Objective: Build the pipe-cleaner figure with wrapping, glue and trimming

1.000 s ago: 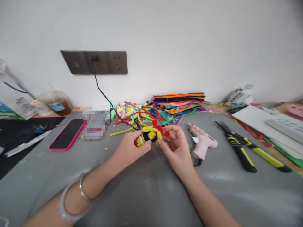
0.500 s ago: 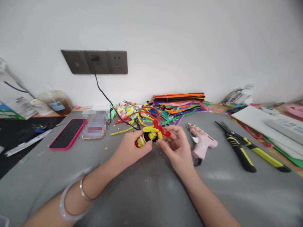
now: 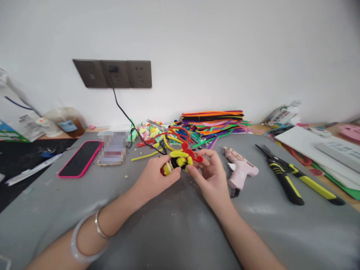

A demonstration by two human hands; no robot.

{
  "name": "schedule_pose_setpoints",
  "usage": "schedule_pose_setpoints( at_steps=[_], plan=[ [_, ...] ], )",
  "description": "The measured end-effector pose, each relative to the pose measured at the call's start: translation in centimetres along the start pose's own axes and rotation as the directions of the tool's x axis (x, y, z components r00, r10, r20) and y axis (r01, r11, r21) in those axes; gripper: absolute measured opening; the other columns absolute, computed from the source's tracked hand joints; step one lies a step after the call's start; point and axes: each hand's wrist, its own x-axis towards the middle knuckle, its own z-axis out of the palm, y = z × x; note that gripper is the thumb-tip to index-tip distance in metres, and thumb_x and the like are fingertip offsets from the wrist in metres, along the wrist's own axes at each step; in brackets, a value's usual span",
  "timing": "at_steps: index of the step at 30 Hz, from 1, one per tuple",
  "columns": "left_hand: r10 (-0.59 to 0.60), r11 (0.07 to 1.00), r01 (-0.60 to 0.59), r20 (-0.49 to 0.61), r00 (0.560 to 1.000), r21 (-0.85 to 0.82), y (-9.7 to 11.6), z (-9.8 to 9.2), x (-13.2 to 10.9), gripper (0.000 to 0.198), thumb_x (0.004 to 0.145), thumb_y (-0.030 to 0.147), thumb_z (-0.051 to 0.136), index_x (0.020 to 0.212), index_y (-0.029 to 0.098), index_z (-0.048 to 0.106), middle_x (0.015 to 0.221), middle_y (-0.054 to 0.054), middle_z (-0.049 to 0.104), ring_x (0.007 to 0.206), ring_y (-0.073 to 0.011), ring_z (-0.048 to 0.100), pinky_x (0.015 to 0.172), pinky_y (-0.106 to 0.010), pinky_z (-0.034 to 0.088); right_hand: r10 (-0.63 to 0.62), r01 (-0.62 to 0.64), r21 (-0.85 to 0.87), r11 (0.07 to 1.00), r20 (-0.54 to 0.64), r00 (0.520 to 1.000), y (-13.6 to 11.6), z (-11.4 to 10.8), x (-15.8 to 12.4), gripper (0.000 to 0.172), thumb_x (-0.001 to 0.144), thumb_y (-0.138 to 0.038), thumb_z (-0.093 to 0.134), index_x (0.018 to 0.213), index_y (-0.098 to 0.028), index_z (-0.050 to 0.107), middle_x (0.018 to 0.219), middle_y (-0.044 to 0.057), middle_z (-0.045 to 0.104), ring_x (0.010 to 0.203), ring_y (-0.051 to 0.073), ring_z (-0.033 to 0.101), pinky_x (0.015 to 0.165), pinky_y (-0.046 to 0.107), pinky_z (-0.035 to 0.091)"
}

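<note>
Between my hands, above the grey mat (image 3: 174, 232), is a small pipe-cleaner figure (image 3: 180, 161) in yellow, black and red, with curled red pieces at its upper right. My left hand (image 3: 156, 176) is closed around its left side, thumb along the top and a finger at the front. My right hand (image 3: 212, 176) pinches its right edge between thumb and fingers, just below the red curls. Part of the figure is hidden behind my left fingers. To the right of my right hand lies a pink glue gun (image 3: 241, 170).
Bundled pipe cleaners (image 3: 212, 116) and loose coloured pieces lie at the back by the wall. Black-and-yellow shears (image 3: 287, 168) rest at right, near white boards (image 3: 315, 150). At left are a pink-cased phone (image 3: 80, 159) and a blurred-out flat item (image 3: 113, 148). A black cord (image 3: 120, 108) hangs from the socket.
</note>
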Motion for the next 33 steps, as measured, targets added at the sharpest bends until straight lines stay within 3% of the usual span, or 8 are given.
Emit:
schedule_pose_setpoints(
  at_steps=[6,16,26,30,33],
  plan=[
    [0.018,1.0,-0.018,0.008,1.0,-0.003,-0.01,0.02,-0.09,0.016,0.081,0.033,0.057,0.075,0.018,0.055,0.06,0.006,0.043,0.055,-0.0098,0.036,0.05,-0.023,0.027,-0.074,0.074,-0.04,0.997,-0.015,0.997,-0.06,-0.01,-0.07,0.032,0.087,-0.027,0.077,0.107,-0.03,0.052,0.081,-0.004,0.066,0.07,0.016,0.061,0.072,0.033,0.049],
    [0.022,1.0,-0.022,0.014,1.0,-0.012,-0.01,0.06,-0.03,0.017,0.08,0.035,0.057,0.073,0.019,0.054,0.061,0.006,0.044,0.055,-0.01,0.037,0.05,-0.023,0.028,-0.023,0.023,-0.01,1.0,-0.003,1.0,0.26,-0.1,0.04,0.035,0.086,-0.031,0.079,0.108,-0.03,0.052,0.08,-0.004,0.067,0.071,0.016,0.061,0.074,0.032,0.048],
    [-0.021,0.997,0.022,0.009,1.0,-0.072,-0.41,0.34,0.04,0.028,0.088,0.041,0.057,0.095,0.016,0.066,0.073,0.002,0.058,0.065,-0.0143,0.049,0.058,-0.024,0.038,0.052,-0.06,0.111,0.992,0.074,0.996,-0.69,-0.05,0.48,0.037,0.088,-0.053,0.076,0.104,-0.028,0.054,0.084,-0.002,0.067,0.07,0.016,0.062,0.064,0.03,0.051],
    [-0.017,0.994,0.015,-0.017,1.0,-0.112,-0.51,0.32,0.16,0.029,0.089,0.04,0.058,0.103,0.016,0.067,0.079,0.001,0.062,0.07,-0.0152,0.052,0.063,-0.024,0.042,0.009,-0.01,0.131,0.991,0.008,1.0,-0.4,-0.47,0.52,0.03,0.095,-0.055,0.066,0.106,-0.027,0.059,0.085,0.0,0.067,0.071,0.017,0.063,0.07,0.033,0.053],
    [-0.012,0.994,0.006,-0.057,0.998,-0.108,-0.57,0.23,0.25,0.027,0.09,0.04,0.059,0.101,0.017,0.067,0.077,0.002,0.06,0.069,-0.0147,0.05,0.063,-0.025,0.041,-0.028,0.037,0.113,0.993,-0.085,0.996,0.11,-0.9,0.59,0.02,0.1,-0.046,0.061,0.102,-0.027,0.065,0.09,0.001,0.068,0.075,0.016,0.062,0.075,0.032,0.052]
  ],
)
